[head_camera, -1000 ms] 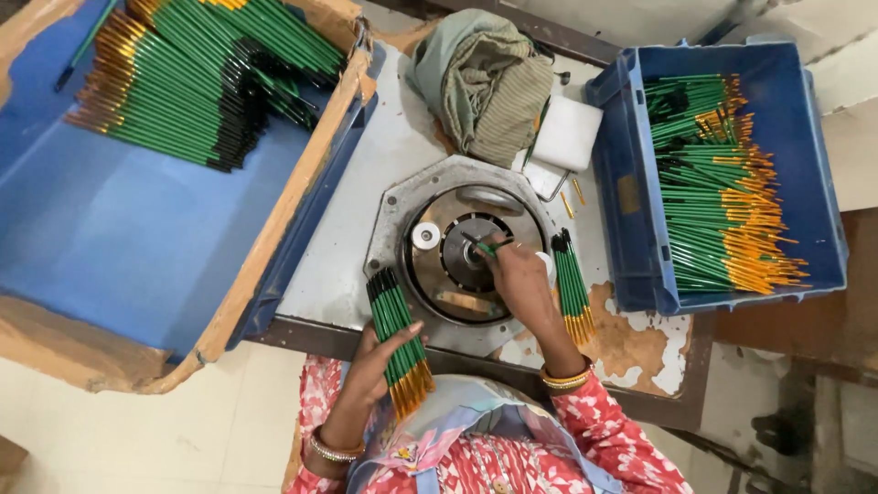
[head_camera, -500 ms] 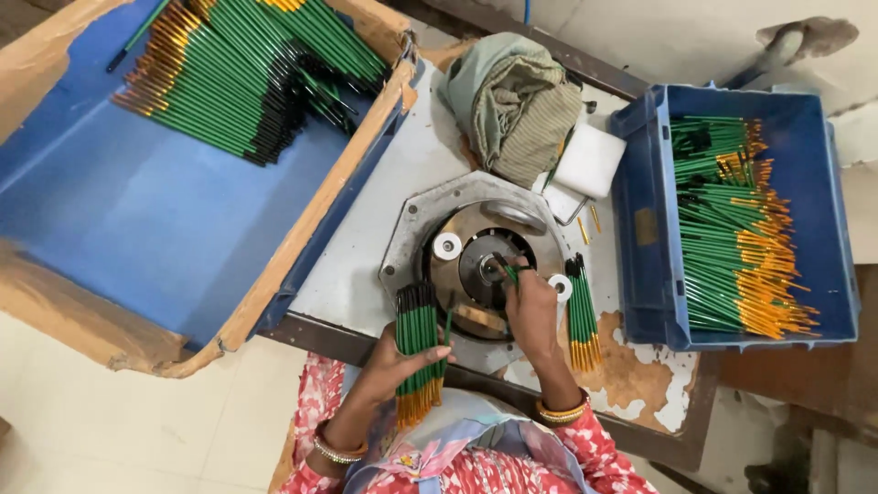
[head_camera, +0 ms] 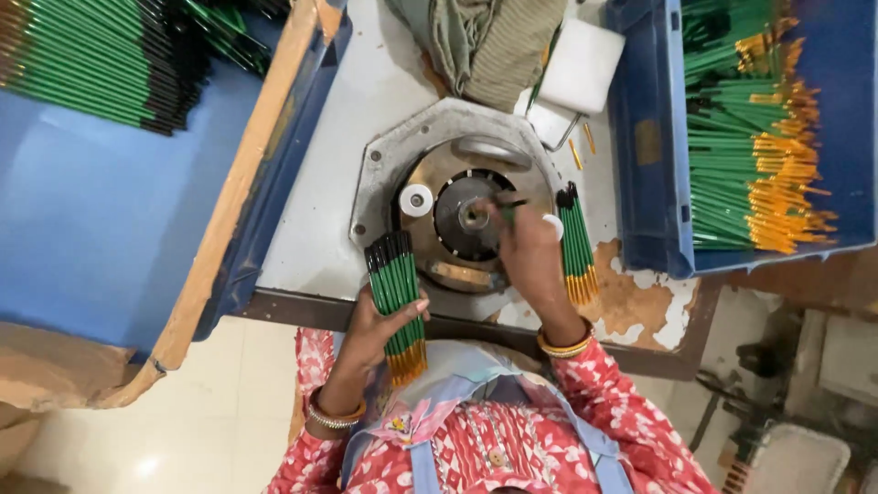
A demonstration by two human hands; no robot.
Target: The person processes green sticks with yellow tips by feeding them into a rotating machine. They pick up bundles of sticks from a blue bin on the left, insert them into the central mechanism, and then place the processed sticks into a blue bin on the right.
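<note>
Your left hand point(head_camera: 380, 320) holds a bundle of green pencils point(head_camera: 395, 297), its grip closed around the bundle's lower half. The bundle stands nearly upright in the view, dark ends toward the machine and orange-gold ends toward your body, at the near edge of the counter point(head_camera: 315, 220). Your right hand point(head_camera: 529, 249) rests over the round metal machine point(head_camera: 457, 206), its grip pinched narrow on a single green pencil point(head_camera: 508, 209), which points toward the hub point(head_camera: 473, 216) at the centre of the dark disc. A small white roller point(head_camera: 416, 200) sits on the machine's left side, just beside the disc.

A second, smaller bundle of green pencils point(head_camera: 578, 242) lies on the counter just right of your right hand, apart from it. To the right, a blue crate point(head_camera: 645, 146) holds many green pencils with orange-gold ends. To the left, a large blue tray with a wooden rim point(head_camera: 251, 174) carries a heap of green pencils with black ends point(head_camera: 101, 64) at its far corner. Beyond the machine lie a folded greenish cloth point(head_camera: 485, 41) and a white block point(head_camera: 581, 64).
</note>
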